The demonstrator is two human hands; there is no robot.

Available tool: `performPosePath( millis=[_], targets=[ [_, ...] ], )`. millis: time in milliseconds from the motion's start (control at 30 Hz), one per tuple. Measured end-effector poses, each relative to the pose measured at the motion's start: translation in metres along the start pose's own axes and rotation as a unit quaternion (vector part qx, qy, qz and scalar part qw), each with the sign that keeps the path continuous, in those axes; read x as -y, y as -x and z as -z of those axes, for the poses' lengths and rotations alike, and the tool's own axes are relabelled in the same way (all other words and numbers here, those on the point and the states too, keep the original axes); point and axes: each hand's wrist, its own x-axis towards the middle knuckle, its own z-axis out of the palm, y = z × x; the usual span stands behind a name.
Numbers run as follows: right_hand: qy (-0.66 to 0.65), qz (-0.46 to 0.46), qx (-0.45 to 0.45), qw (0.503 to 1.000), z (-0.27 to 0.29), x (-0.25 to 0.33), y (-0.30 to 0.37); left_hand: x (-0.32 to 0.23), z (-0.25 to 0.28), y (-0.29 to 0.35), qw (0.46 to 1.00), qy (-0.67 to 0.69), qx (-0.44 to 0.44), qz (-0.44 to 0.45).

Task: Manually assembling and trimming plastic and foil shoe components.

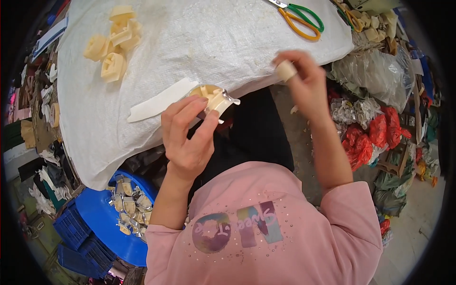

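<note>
My left hand grips a cream plastic piece with shiny silver metal along its edge, its hollow ribbed side showing. The fingers and thumb pinch it just off the near edge of the white-covered table. Beside it a flat white strip lies on the sheet; whether the two are joined I cannot tell. My right hand is raised over the table's near right edge, apart from the piece. Motion smears its bent fingers, and a cream wrap or cap shows at one digit. Nothing else can be made out in it.
Several cream plastic pieces are heaped at the table's far left. Scissors with green and orange handles lie at the far right. A blue tub below left holds several silver-and-cream pieces. Red plastic bags and clear plastic lie at the right.
</note>
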Motion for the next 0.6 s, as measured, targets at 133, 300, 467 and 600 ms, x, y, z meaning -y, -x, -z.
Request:
performPosePath(
  millis=[133, 300, 467, 600],
  targets=[
    [0.248, 0.090, -0.138, 0.955, 0.046, -0.029, -0.060, 0.004, -0.024, -0.013, 0.997, -0.051, -0.002, -0.063],
    [0.558, 0.211, -0.052, 0.801, 0.054, -0.068, -0.103, 0.012, -0.067, -0.026, 0.989, -0.099, 0.090, -0.070],
    [0.470, -0.001, -0.068, 0.880, 0.047, -0.048, -0.118, 0.010, -0.076, -0.026, 0.990, -0.048, 0.131, 0.001],
    [0.406, -0.119, 0.022, 0.906, 0.063, -0.035, -0.131, 0.009, -0.061, -0.041, 0.992, -0.017, 0.122, 0.007]
  ],
)
